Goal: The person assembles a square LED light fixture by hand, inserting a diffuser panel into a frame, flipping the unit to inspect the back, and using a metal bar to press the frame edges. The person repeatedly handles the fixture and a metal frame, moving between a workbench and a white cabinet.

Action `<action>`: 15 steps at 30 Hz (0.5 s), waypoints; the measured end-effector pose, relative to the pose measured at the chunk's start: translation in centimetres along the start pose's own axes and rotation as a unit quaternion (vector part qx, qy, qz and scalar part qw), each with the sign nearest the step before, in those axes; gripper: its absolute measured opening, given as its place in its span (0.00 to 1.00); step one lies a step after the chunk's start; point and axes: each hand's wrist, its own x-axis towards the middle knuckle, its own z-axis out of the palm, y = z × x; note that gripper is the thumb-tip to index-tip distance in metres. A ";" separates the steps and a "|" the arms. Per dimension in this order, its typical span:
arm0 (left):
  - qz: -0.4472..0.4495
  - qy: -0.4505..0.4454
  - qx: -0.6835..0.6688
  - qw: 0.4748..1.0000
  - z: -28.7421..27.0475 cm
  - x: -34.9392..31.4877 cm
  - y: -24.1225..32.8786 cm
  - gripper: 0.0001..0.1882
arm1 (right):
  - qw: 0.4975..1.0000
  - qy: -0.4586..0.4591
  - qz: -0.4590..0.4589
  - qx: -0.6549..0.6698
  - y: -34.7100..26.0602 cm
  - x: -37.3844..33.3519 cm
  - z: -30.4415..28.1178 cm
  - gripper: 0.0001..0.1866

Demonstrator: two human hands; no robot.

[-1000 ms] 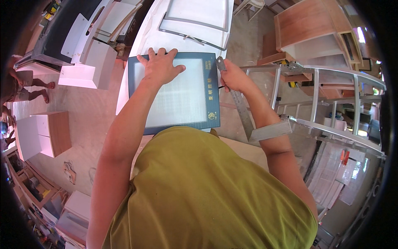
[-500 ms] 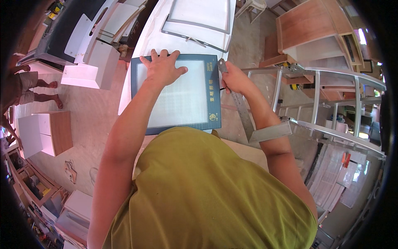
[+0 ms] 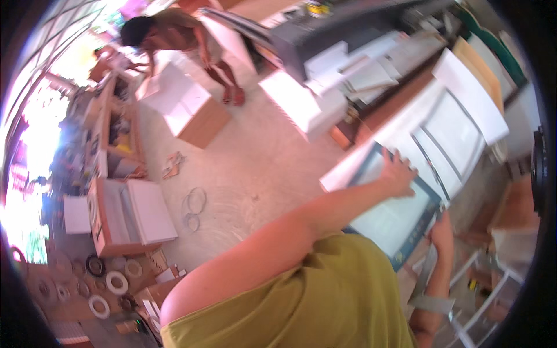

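A flat rectangular panel [image 3: 378, 227] with a dark blue border and a pale, translucent middle lies near my body, on the near end of a white work surface [image 3: 386, 130]. My left hand [image 3: 398, 176] rests on its upper part, fingers spread, holding nothing. At the panel's right edge, my right hand [image 3: 441, 232] is closed around a metal carpenter's square [image 3: 427, 271]. The square's blade hangs down along my right forearm, with its wider stock at the lower end. Blur hides the exact grip of the right fingers.
Grey-edged frames [image 3: 449, 136] lie farther along the work surface. An aluminium ladder [image 3: 473, 290] stands at the lower right. Across the floor are a white and wood cabinet [image 3: 200, 119], wire loops [image 3: 194, 203] and an open cabinet [image 3: 130, 217]. A person [image 3: 183, 35] bends beside the first cabinet.
My view has swung left and tilted, so the panel and both hands now appear at the right. The left hand stays on the panel; the right still holds the square.
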 end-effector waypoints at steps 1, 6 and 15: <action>-0.007 -0.001 -0.014 1.000 -0.2 -0.4 0.0 0.43 | 0.998 -0.030 0.042 0.034 -2.8 -0.7 0.0 0.26; 0.009 0.009 -0.051 0.999 -1.1 -1.1 0.4 0.42 | 0.984 -0.043 0.086 0.153 -2.5 -1.1 -0.8 0.16; 0.008 0.009 -0.046 0.999 -0.8 -1.1 0.1 0.42 | 0.991 -0.019 0.084 0.101 -4.7 -1.8 -0.2 0.18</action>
